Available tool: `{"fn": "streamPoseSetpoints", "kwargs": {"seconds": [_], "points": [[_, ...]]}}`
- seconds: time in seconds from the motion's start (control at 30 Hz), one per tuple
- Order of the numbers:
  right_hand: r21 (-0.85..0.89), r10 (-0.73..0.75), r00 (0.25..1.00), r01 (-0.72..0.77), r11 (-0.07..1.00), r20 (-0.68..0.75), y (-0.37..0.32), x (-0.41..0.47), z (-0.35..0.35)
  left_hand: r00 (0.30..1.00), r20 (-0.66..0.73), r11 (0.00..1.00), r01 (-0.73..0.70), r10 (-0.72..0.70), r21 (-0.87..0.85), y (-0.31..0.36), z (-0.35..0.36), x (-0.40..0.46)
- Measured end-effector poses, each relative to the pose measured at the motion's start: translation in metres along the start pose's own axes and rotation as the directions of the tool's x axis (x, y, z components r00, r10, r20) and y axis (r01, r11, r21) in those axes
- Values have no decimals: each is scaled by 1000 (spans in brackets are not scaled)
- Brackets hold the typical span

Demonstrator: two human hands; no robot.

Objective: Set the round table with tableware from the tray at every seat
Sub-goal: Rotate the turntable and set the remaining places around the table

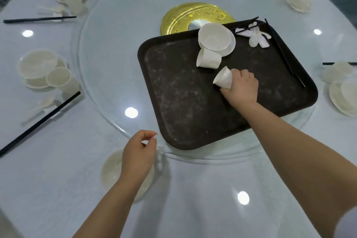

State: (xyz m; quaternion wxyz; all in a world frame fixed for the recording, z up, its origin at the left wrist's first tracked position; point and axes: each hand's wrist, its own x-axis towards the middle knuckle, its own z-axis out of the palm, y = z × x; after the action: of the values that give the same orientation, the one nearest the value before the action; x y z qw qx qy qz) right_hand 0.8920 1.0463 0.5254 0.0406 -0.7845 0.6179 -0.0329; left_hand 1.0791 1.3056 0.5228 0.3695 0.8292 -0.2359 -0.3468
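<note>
right hand (242,87): grips cup (223,79), tray (173,92) centre
left hand (138,152): loosely curled, empty
advice: lift cup clear, seat upright at 6 o'clock plate (111,170)

Round table (193,189) w/ glass turntable (116,75), place settings (41,69).

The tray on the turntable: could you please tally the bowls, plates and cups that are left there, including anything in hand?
bowl: 1
plate: 1, under the bowl
cups: 2, a lying cup and a held cup gripped by the right hand
Total: 4
</note>
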Motion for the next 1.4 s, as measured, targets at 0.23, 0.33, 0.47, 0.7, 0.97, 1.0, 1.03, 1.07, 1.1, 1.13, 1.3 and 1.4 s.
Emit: {"fn": "streamPoseSetpoints", "kwargs": {"seconds": [0.23,0.33,0.47,0.7,0.97,1.0,1.03,1.07,1.1,1.13,1.3,1.4], "points": [[490,116,993,-88,868,-27,-22,-101,-7,1000,6,1000,-1,1,4,-9,-5,-16],[650,110,994,-77,756,-11,-43,-160,-9,1000,9,1000,11,-11,3,-17,-13,-24],[709,15,996,-70,702,84,-71,-232,-5,999,-23,999,39,-39,-24,-30,-24,-36],[711,-149,955,-81,698,255,-92,-283,26,995,-68,998,67,-67,7,-57,-45,-63],[780,-60,951,-213,589,304,-101,-273,52,995,-33,995,99,-99,-19,-73,-52,-82],[782,-45,953,-219,584,301,-103,-272,52,995,-30,995,98,-99,-25,-74,-53,-84],[784,-33,954,-225,579,298,-104,-272,53,995,-28,995,96,-97,-29,-75,-54,-85],[783,-27,953,-231,577,301,-106,-271,53,995,-26,995,93,-94,-34,-76,-55,-86],[783,-27,952,-233,576,303,-107,-270,53,995,-26,995,91,-92,-39,-77,-57,-88],[782,-28,951,-236,577,307,-107,-270,53,996,-26,995,89,-91,-43,-78,-58,-89],[808,1,943,-286,515,333,-103,-276,52,997,-15,993,73,-74,-94,-83,-66,-100],[815,32,933,-330,477,359,-99,-281,50,998,-10,992,61,-62,-110,-85,-70,-108]]}}
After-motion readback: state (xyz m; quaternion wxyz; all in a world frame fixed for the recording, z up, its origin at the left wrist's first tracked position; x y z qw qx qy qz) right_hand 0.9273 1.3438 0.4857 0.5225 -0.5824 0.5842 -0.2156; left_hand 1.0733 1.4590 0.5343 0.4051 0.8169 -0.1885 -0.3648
